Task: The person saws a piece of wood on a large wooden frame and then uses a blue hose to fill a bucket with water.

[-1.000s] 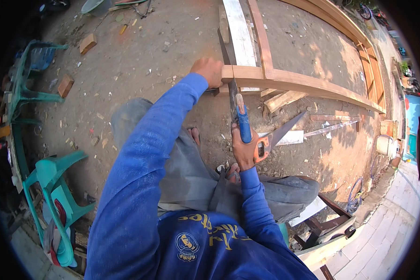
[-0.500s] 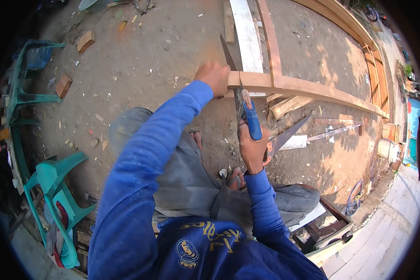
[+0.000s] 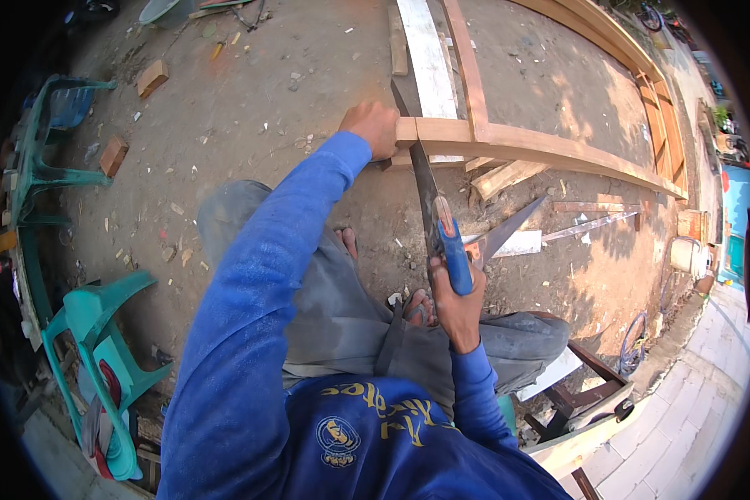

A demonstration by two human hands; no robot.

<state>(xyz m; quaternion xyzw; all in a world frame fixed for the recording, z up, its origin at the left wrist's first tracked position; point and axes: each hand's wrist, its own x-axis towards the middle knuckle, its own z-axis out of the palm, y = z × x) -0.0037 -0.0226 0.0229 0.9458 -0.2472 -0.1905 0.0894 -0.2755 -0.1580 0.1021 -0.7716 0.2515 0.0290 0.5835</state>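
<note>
My right hand [image 3: 458, 304] is wrapped round the blue handle of a hand saw [image 3: 426, 185]. The saw's blade runs up and away from me and sits in a cut near the left end of a wooden beam [image 3: 558, 150]. That beam belongs to a frame with a crosspiece [image 3: 468, 67] joined to it. My left hand [image 3: 371, 129] grips the beam's left end, just left of the blade, its fingers curled over the wood. The blade's far tip shows beyond the beam.
A second saw [image 3: 512, 229] with an orange handle lies on the ground, right of my right hand. Beside it are a metal square [image 3: 596, 229] and a wood block [image 3: 508, 177]. Green plastic chairs [image 3: 100, 304] stand at the left, near bricks [image 3: 113, 156]. A white board [image 3: 429, 58] lies beyond the beam.
My right hand has drawn the saw back toward me, so more blade shows on the near side of the beam. My left hand stays on the beam's end.
</note>
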